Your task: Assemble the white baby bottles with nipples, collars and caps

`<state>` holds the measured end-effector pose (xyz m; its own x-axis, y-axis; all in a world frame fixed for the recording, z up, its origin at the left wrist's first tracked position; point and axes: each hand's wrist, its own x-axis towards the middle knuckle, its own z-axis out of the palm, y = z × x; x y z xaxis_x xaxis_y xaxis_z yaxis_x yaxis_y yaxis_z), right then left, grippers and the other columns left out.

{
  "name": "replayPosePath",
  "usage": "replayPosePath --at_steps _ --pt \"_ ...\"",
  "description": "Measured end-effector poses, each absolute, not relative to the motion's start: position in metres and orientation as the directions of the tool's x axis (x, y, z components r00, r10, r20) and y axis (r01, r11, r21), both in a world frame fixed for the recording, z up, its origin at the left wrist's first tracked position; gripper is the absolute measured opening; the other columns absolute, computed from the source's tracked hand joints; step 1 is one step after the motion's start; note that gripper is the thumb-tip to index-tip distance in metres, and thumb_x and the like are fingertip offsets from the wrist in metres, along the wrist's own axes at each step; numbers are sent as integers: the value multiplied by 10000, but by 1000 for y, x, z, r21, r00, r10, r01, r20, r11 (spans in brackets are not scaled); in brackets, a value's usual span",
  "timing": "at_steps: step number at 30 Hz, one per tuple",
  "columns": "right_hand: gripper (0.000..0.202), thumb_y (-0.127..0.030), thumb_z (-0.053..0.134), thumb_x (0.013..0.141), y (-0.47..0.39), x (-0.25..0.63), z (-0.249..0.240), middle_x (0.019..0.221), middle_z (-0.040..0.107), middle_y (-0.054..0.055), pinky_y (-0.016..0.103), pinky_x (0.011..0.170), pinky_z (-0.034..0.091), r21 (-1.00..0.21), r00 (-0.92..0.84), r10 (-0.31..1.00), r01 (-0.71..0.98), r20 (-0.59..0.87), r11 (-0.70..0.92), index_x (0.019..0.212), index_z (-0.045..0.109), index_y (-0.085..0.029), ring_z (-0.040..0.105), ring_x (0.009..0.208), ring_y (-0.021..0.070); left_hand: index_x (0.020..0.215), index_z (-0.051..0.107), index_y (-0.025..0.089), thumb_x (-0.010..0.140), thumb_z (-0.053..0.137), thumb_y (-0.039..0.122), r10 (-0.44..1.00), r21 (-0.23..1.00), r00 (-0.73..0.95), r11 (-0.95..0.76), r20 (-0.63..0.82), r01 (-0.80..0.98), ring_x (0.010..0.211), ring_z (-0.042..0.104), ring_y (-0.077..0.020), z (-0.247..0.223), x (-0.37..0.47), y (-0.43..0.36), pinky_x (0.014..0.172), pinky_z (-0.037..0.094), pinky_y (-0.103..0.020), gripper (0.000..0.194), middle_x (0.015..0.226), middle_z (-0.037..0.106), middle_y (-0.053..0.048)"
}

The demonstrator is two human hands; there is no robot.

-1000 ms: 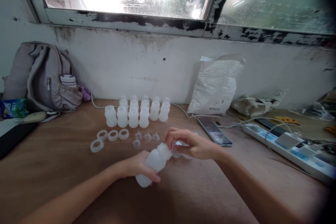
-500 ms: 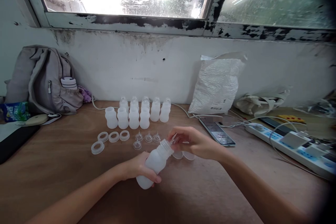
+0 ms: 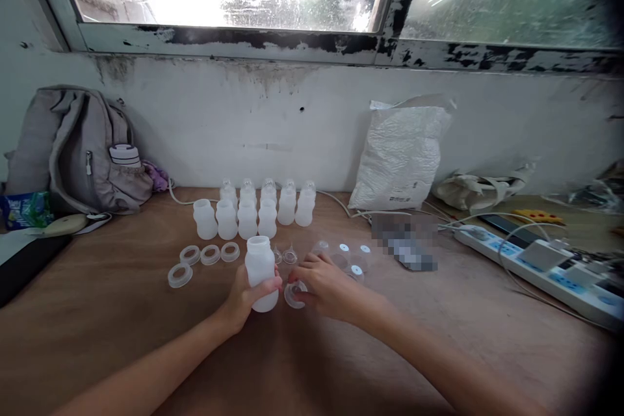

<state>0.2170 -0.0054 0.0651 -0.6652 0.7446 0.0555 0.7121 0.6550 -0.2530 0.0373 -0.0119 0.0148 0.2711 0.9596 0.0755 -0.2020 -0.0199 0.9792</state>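
1. Left hand (image 3: 252,292): thumb and fingers wrapped closed around the upright bottle (image 3: 261,273).
2. Right hand (image 3: 324,286): fingers curled, slightly parted, at the ring (image 3: 295,303) beside the bottle; whether they pinch it, I cannot tell.

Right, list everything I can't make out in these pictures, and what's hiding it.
All in the head view:
- Clear ring: partly covered by the right hand; whether it is gripped or only touched is unclear.
- Table area right behind the held bottle: blocked by the bottle.
- Flat item near the white package: pixelated.
- Package print: too small.
- Black slab: cut off by the left edge.
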Motion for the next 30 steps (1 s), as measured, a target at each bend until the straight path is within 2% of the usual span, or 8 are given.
replayPosePath --at_steps 3,7,9,13,19,22,26,30 --pt "129 -223 568 759 -5 219 66 863 616 51 342 764 353 -278 -665 735 687 132 671 882 569 -185 522 856 204 783 549 136 666 654 335 947 989 306 -65 102 -130 643 526 -137 15 38 -11 606 410 -249 254 686 572 -14" --pt "122 -260 476 822 -5 224 77 837 600 44 305 709 389 -394 -518 767 660 378 640 902 528 -184 532 761 160 778 538 132 768 512 445 947 992 303 -84 110 -97 640 529 -142 14 39 -11 584 409 -253 315 707 568 -34" --pt "153 -273 461 833 -7 221 83 855 577 49 267 660 408 -454 -465 767 622 441 638 942 516 -182 525 713 133 850 515 144 796 467 450 951 988 279 -108 134 -108 681 545 -153 15 40 -13 610 420 -262 315 760 568 -38" --pt "213 -329 501 813 -7 203 97 946 516 53 239 623 418 -462 -511 758 601 406 652 975 528 -194 512 684 105 1083 399 197 768 543 381 944 974 242 -208 224 -89 922 526 -191 18 40 -17 790 419 -313 392 1011 538 -53" --pt "112 -238 533 795 11 175 123 901 499 35 228 625 407 -409 -666 692 569 279 713 745 609 -173 506 672 90 1143 319 225 713 611 337 947 957 144 -281 289 -72 1033 477 -215 18 39 -14 867 404 -366 532 1141 462 -64" --pt "92 -196 539 780 20 180 136 906 518 43 223 624 399 -414 -571 749 625 336 662 768 624 -165 520 670 91 1203 273 249 686 646 296 937 951 179 -278 299 -133 1140 403 -220 12 39 -8 957 337 -383 639 1236 402 -71" --pt "95 -213 544 768 30 201 145 780 563 33 236 616 372 -340 -322 872 826 369 449 775 632 -179 521 657 120 1278 187 273 637 692 277 946 967 211 -226 246 -114 1222 312 -244 -2 41 -3 998 275 -425 817 1304 328 -101" --pt "104 -225 543 765 47 209 132 796 593 48 244 633 362 -289 -205 922 907 329 306 783 639 -189 537 716 154 1253 263 247 700 626 343 942 980 286 -193 174 40 1112 430 -228 -10 43 -6 928 351 -414 668 1167 453 -103"
